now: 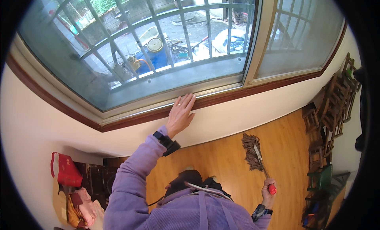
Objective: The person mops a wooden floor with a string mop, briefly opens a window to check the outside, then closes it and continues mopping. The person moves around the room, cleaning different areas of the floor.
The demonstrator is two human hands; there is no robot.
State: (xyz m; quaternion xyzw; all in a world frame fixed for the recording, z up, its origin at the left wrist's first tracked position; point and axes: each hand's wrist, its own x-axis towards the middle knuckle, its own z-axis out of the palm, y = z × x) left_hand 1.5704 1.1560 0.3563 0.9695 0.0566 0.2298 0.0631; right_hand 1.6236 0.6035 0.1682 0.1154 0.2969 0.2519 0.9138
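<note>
Near the view's centre, the left hand [182, 111] lies with fingers straight and slightly spread, seemingly touching the brown wooden window trim [221, 97]. Between four and five o'clock, the right hand [268, 187] wraps its fingers round a brown string mop [252, 151], its head at four o'clock over the yellow-brown wooden floor [285, 143].

Brown mop [252, 152]; purple sleeve [134, 170]
</note>
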